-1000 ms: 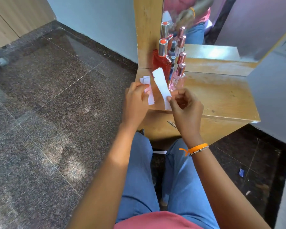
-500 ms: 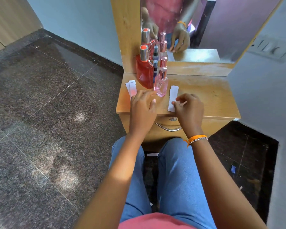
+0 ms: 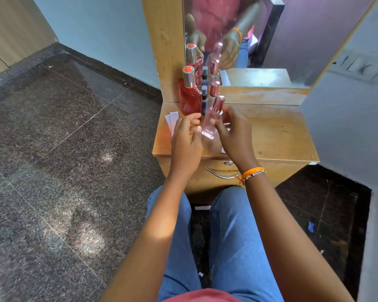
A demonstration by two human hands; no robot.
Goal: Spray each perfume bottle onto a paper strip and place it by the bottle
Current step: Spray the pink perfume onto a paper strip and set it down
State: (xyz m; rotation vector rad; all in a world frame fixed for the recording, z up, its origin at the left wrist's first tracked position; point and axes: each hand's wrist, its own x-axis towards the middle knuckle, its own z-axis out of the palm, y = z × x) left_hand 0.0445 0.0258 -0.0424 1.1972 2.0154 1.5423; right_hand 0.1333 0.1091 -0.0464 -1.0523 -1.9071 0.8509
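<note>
Pink glass perfume bottle (image 3: 212,120) sits tilted between both hands above the front of the wooden dresser top (image 3: 277,131); motion blur softens its outline, and whether its base touches the wood cannot be told. Right hand (image 3: 234,134) curls round the bottle's right side, fingers wrapped on the glass. Left hand (image 3: 187,138) is at the bottle's left side, fingers loosely bent and slightly apart; actual contact with the glass is hard to make out.

Red bottle (image 3: 189,99) with a silver cap stands upright just behind the left hand, near the mirror (image 3: 260,40). A slim dark bottle (image 3: 204,99) and a second pink-capped bottle (image 3: 214,89) stand beside it, both partly hidden.

Paper strips (image 3: 171,119): a small white stack lies left of the red bottle, its near end covered by the left hand. Another white strip (image 3: 223,150) shows only as a corner under the right hand.

Orange wristband (image 3: 251,172) on the right wrist. Drawer handle (image 3: 218,174) partly hidden by that wrist.
</note>
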